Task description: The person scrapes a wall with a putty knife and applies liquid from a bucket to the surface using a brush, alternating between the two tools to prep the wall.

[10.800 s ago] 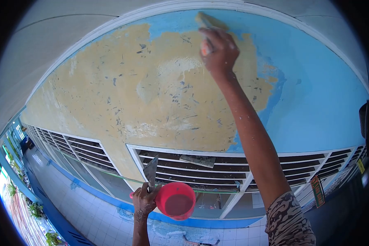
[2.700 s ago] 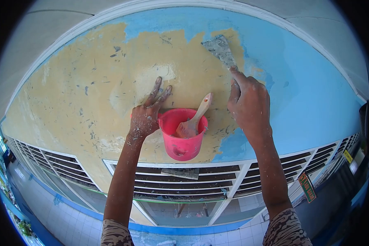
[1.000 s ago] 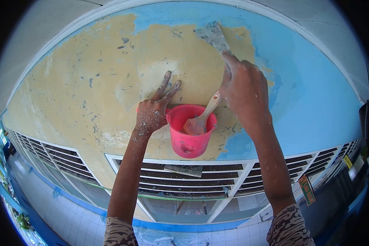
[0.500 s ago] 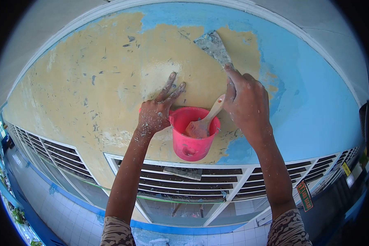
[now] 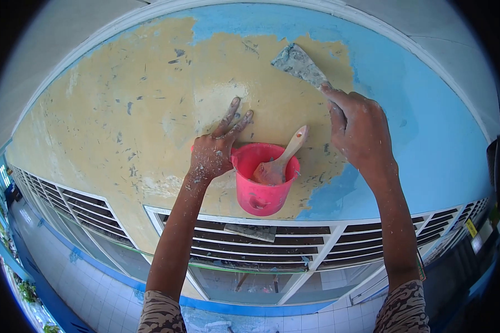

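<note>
My right hand [image 5: 364, 130] is closed on the handle of a scraper [image 5: 300, 64], whose wide, grey-smeared blade lies against the wall near the edge of the blue paint [image 5: 422, 139]. At the centre, my left hand [image 5: 214, 152] holds a pink bucket [image 5: 264, 194] by its left side, with two fingers stretched up against the tan bare wall [image 5: 166, 100]. A paintbrush [image 5: 280, 164] stands in the bucket, its wooden handle leaning up to the right over the rim. Pale flecks cover both hands.
Below the wall run white-framed louvred windows [image 5: 330, 244], with a flat grey-smeared piece [image 5: 250, 232] resting on the slats. A tiled floor [image 5: 89, 272] lies far below at the left. White moulding [image 5: 372, 30] borders the wall's top.
My right hand and the scraper have moved to the right, and the blade has tilted further left. My left hand, the bucket and the brush have hardly moved.
</note>
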A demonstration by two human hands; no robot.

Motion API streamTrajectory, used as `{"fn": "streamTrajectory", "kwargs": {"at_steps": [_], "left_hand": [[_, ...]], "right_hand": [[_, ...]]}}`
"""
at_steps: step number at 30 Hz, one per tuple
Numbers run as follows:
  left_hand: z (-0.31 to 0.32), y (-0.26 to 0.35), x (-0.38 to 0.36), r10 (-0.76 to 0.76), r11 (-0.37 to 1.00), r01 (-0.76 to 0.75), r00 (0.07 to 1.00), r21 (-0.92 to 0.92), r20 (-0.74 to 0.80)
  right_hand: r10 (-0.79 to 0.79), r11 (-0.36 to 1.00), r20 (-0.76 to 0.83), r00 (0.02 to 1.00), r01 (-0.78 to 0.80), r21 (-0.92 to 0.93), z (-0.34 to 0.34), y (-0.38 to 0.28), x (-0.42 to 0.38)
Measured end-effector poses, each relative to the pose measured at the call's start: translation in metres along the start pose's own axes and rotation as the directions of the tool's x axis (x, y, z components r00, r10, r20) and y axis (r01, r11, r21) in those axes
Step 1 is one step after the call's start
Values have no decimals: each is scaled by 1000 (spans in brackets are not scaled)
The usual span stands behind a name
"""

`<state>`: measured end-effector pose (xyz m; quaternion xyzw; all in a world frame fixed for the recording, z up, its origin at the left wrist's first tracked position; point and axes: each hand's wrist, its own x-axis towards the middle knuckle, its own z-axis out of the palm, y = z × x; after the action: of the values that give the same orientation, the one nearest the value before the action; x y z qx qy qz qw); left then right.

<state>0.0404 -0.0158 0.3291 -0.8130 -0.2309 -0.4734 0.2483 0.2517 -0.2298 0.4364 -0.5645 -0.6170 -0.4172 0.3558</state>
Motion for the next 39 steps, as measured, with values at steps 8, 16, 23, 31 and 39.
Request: {"fn": "streamTrajectory", "kwargs": {"at_steps": [8,16,23,31,39], "left_hand": [[1,0,0,0,1000,0,1000,-24,-5],[-6,6,4,-53,999,52,996,15,75],[-3,6,2,-31,999,32,999,-9,44],[-7,7,4,-30,999,29,998,22,50],[-2,1,0,-50,999,51,995,-2,92]], "right_hand": [[-103,995,-42,994,103,5,-5,15,14],[-131,991,-20,991,130,-18,-5,27,26],[-187,982,-47,981,186,-14,15,17,47],[-151,989,-42,988,151,-2,11,10,43],[-72,997,-82,994,73,19,0,16,20]]}}
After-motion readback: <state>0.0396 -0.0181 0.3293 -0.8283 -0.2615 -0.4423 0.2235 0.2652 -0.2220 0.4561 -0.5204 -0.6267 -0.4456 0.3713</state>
